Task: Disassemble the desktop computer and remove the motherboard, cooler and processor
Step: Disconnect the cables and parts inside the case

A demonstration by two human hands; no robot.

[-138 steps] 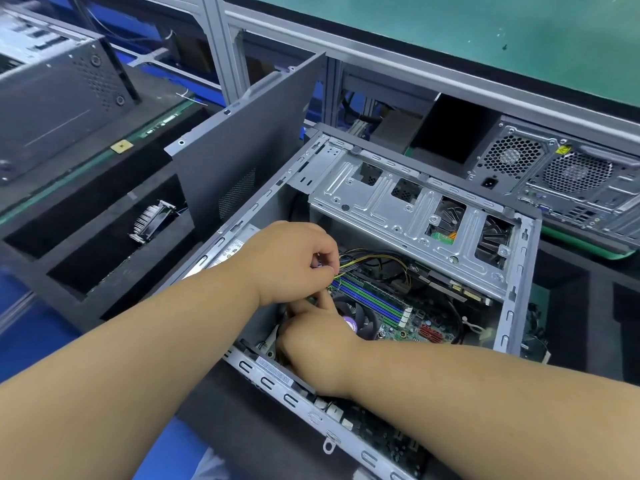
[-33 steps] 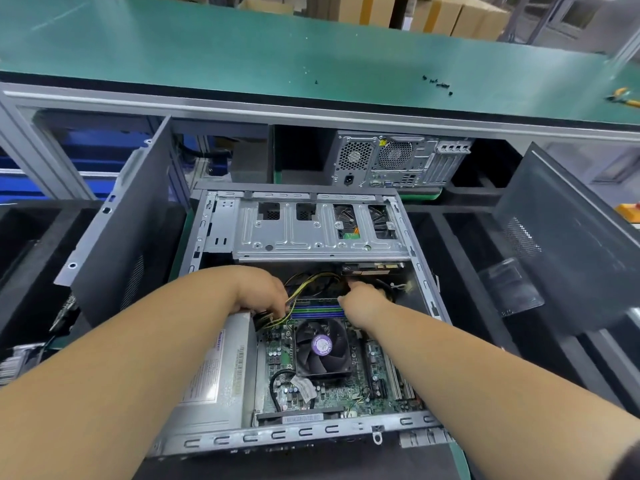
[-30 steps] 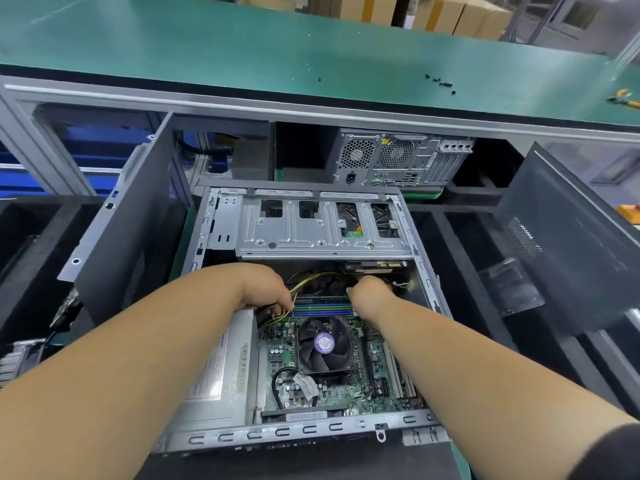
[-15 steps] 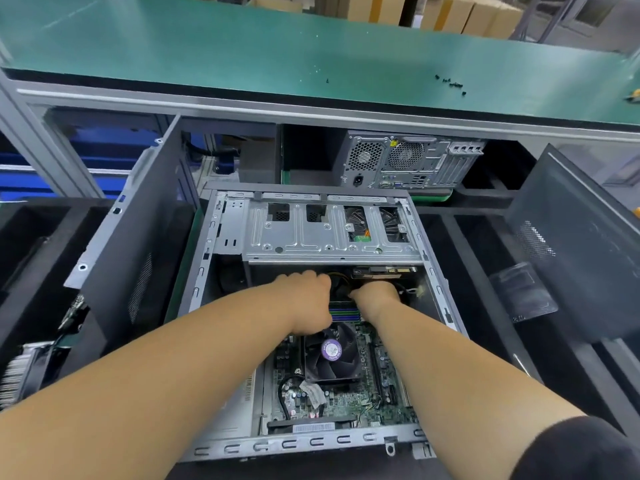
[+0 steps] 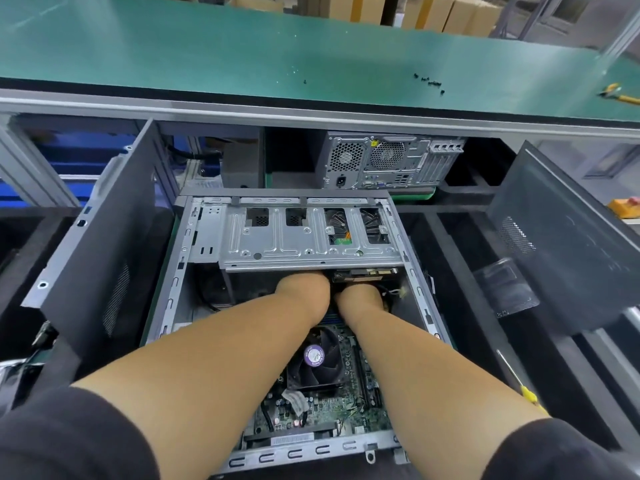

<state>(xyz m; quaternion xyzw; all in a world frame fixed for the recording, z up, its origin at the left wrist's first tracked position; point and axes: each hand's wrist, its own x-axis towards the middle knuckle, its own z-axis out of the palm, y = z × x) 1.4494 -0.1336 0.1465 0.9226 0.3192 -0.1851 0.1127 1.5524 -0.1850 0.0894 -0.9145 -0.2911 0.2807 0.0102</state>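
Both hands, left hand [image 5: 304, 289] and right hand [image 5: 362, 297], reach under the drive cage [image 5: 304, 237]; grip cannot be determined. Motherboard [image 5: 332, 407] and cooler [image 5: 313, 358] remain seated in the case. Recommend releasing connectors squarely, without tugging cables.

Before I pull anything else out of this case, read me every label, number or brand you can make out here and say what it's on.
No text here can be read.
Round purple sticker on the cooler fan: print too blurred.
White barcode strip at the motherboard's near edge: too small.
Yellow sticker on the back of the second computer: too small.
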